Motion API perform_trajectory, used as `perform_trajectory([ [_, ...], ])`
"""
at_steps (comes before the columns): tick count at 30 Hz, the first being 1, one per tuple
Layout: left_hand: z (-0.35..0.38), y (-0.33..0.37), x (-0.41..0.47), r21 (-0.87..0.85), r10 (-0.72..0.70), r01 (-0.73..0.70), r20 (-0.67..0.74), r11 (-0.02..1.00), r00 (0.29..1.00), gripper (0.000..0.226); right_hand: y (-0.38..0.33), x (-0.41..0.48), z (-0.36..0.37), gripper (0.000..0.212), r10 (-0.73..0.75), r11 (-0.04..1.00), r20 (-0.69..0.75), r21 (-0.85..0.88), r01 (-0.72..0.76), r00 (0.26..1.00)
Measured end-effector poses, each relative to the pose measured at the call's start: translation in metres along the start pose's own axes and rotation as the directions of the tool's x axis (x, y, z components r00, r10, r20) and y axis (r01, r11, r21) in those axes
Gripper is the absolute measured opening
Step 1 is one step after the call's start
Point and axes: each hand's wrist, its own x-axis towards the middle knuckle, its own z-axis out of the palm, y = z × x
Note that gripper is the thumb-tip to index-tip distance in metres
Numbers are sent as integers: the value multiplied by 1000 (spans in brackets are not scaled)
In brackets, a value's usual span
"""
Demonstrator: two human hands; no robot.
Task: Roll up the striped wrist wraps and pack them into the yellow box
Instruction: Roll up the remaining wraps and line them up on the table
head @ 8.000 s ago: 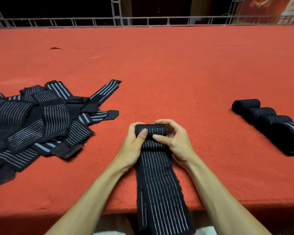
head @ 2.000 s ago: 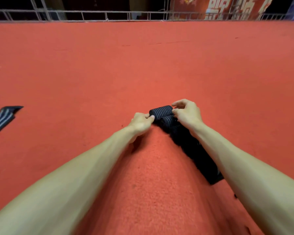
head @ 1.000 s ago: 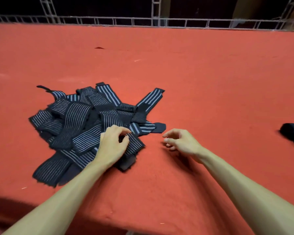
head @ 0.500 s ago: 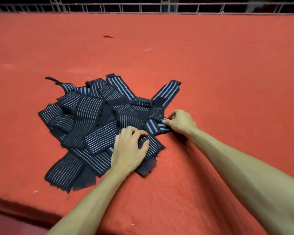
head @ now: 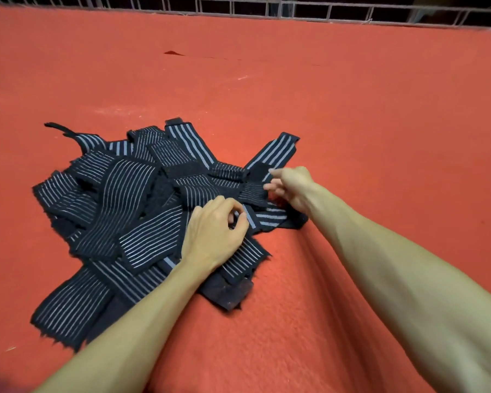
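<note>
**Loose wraps heaped on red felt**

A red felt worktop (head: 352,123) fills the view. Beyond the heap of striped wrist wraps (head: 131,199), a grey metal railing (head: 267,8) lines the far edge, with darkness behind it. A small dark tear (head: 172,53) marks the felt between heap and railing. The left hand (head: 213,236) rests on the heap's near-right part, fingers (head: 230,204) curled, thumb and forefinger pinching 1 wrap. The right hand (head: 294,184) is at the heap's right edge; its fingers are blurred, so I cannot tell their grip.

A broad tabletop (head: 352,109) covered in red felt-like cloth, with a white metal railing (head: 295,8) along its far edge.
</note>
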Motion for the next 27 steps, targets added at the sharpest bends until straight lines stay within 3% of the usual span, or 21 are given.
perform_trajectory([
  [5,-2,-3,2,-166,-40,32,-41,986,998,10,-1,19,26,28,19,999,-89,-40,-23,996],
  [11,-7,0,0,-136,39,-51,-87,989,995,25,-9,7,3,35,-162,985,-196,-93,146,967],
  [15,-20,14,-5,-112,107,-131,-201,985,974,24,-23,-20,-38,24,-255,966,-151,-4,258,955],
  [18,-33,41,-1,-189,130,-183,-260,965,957,27,-34,-43,-67,15,-280,952,-144,83,294,949],
  [20,-40,67,3,-261,108,-149,-164,954,980,36,-37,-57,-85,16,-261,951,-164,124,283,951],
  [23,-43,111,5,-325,74,-41,91,945,993,52,-40,-82,-115,20,-227,942,-158,214,258,961],
  [25,-39,130,5,-400,12,117,306,909,952,62,-42,-99,-128,21,-245,941,-107,212,263,964],
  [27,-33,146,3,-499,30,237,468,833,883,57,-44,-116,-144,23,-266,946,-74,173,275,961],
])
